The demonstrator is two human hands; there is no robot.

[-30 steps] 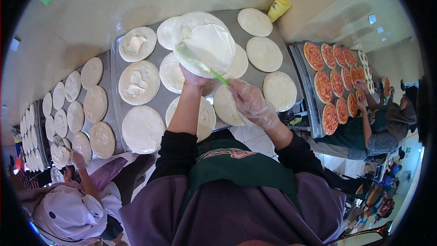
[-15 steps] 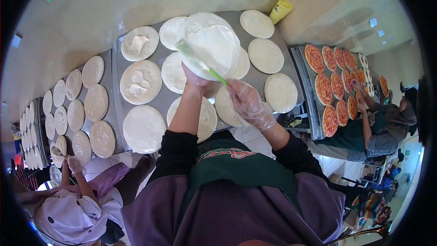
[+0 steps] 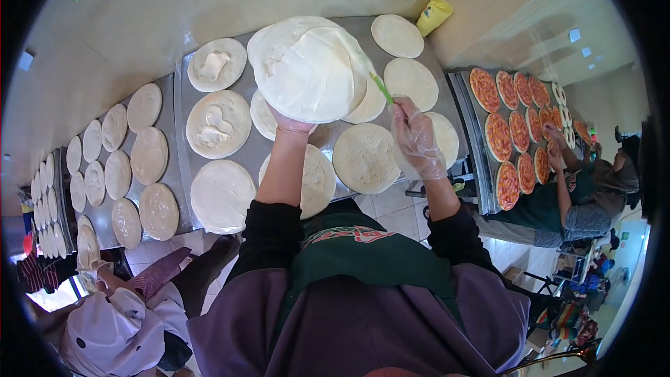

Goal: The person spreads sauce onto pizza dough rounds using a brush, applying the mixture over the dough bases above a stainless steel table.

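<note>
My bare left hand (image 3: 294, 123) supports a round pizza base (image 3: 303, 73) from underneath, raised above the metal table. White cream is spread over most of its top. My right hand (image 3: 417, 141), in a clear plastic glove, is closed around the green handle of a spatula (image 3: 381, 87). The spatula's pale blade lies along the right edge of the held base. Beneath and around my hands, more bases rest on the table, including a plain one (image 3: 367, 158) and one with a dollop of cream (image 3: 218, 124).
A yellow cup (image 3: 434, 16) stands against the back wall. On the right, a tray holds sauce-covered pizza bases (image 3: 498, 137), where a person in a green apron (image 3: 569, 202) works. At left, another person's gloved hands hold a base (image 3: 87, 246) beside a second table of bases.
The spatula has swept from the base's left side to its right edge, my right hand moving right. The held base has shifted slightly left. The left co-worker's base has come off the table edge.
</note>
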